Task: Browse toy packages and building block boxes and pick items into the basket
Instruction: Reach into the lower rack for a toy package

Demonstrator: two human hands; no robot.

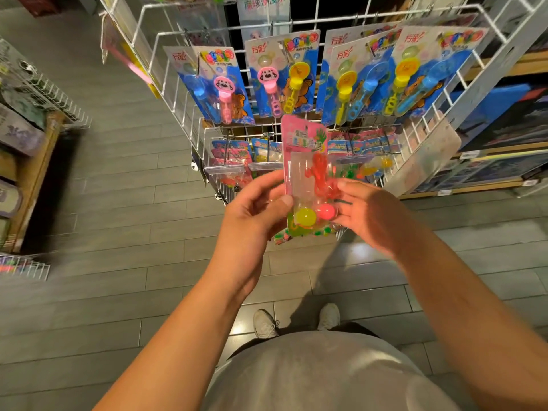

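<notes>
Head view: a pink-carded toy package (pixel 305 173) is held upright in front of a white wire display rack (pixel 178 93), gripped at its lower left edge by the curled left hand (pixel 255 209) and pinched at its right edge by the right hand (pixel 367 215); blue bubble-wand packages (pixel 278 72) are hung above

Single head view, wide-angle, looking steeply down and forward; wire rack (pixel 267 84) close ahead, floor (pixel 118 262) below.
</notes>
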